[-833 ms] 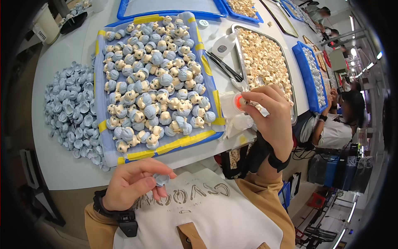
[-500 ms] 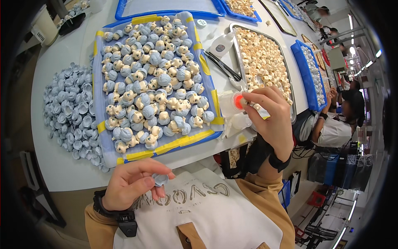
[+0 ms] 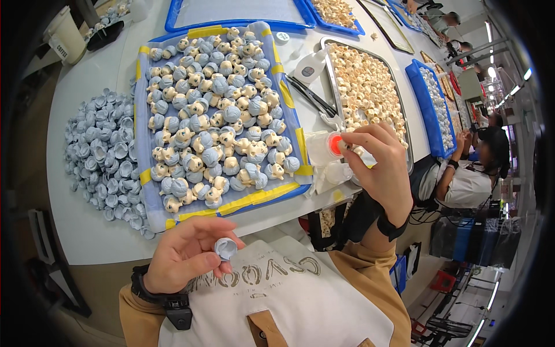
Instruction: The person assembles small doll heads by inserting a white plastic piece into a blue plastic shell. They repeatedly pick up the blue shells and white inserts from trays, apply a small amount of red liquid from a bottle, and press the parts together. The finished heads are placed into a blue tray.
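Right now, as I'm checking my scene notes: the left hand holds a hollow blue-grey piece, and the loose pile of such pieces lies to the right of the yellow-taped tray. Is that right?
Not quite: the loose pile lies to the left of the yellow-taped tray, as the head view shows. The left hand does hold a hollow blue-grey piece.

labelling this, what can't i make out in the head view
In the head view:
Cream piece: partly covered by the right hand
Blue shell in the left hand: outer side turned away
Metal tray: near side partly behind right hand
Far blue tray: cut off by top edge
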Available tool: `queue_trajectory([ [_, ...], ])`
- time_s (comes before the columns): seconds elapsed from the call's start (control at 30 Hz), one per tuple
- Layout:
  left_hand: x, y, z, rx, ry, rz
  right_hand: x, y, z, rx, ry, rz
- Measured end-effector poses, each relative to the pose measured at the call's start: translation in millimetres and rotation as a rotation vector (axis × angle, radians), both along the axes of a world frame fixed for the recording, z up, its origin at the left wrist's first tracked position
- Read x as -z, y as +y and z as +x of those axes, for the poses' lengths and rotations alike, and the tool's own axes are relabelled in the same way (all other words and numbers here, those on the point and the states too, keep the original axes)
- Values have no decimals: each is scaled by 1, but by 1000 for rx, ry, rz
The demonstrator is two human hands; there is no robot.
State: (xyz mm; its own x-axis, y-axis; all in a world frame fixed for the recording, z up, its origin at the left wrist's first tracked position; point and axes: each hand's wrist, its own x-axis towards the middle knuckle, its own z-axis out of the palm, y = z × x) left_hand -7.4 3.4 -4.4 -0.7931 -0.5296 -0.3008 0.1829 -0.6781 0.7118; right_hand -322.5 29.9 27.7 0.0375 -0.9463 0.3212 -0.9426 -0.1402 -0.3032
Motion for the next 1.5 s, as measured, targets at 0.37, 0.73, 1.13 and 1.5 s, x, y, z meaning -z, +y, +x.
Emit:
queue_trajectory([
  [0.37,3,1,2,28,-7,19,-3,-3,3,-18,48,5],
  [0.73,3,0,-1,15,-1,43,20,17,-5,117,-146,-152],
  [1.13,2,1,-12,-95,63,54,10,24,76,-424,-749,-95],
  [1.5,12,3,-2,-104,39,-37,18,14,115,-546,-552,-145],
])
